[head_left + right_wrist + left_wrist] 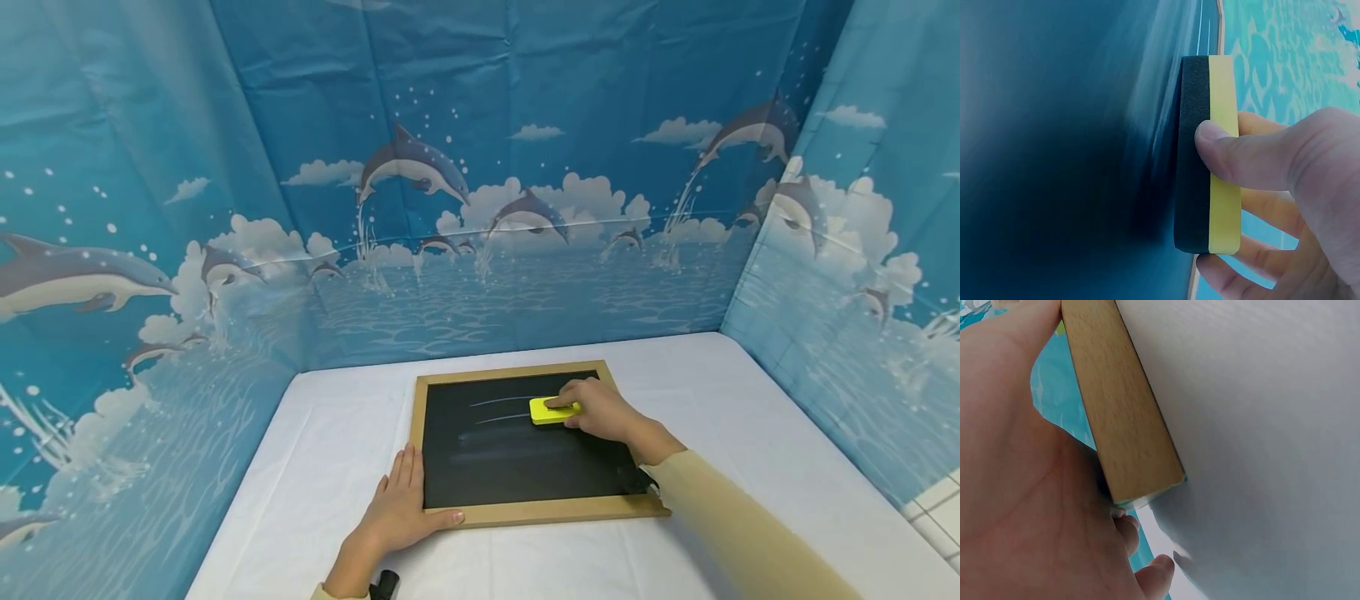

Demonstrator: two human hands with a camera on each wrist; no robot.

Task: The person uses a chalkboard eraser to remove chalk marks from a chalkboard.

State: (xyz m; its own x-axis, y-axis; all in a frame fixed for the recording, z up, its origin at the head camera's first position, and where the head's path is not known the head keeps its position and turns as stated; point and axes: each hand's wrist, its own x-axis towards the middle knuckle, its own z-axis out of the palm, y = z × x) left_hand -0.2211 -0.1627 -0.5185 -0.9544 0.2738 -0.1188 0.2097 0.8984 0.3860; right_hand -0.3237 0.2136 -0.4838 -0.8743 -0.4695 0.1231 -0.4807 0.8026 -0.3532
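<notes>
A small blackboard [525, 471] in a wooden frame lies on the white-covered table. Two thin chalk lines [501, 417] run across its upper half, with faint smudges below them. My right hand [606, 414] grips a yellow board eraser [543, 412] by its sides, thumb and fingers round it. In the right wrist view the black felt side of the eraser [1194, 156] faces the board surface. My left hand [397, 508] rests at the frame's lower left corner, fingers straight along the left side and thumb on the bottom edge. The left wrist view shows the wooden frame [1122, 406] beside the palm.
White cloth [750, 417] covers the table on both sides of the board. Blue curtains printed with dolphins [480, 308] enclose the back and sides. A black strap end [386, 583] shows by the left wrist.
</notes>
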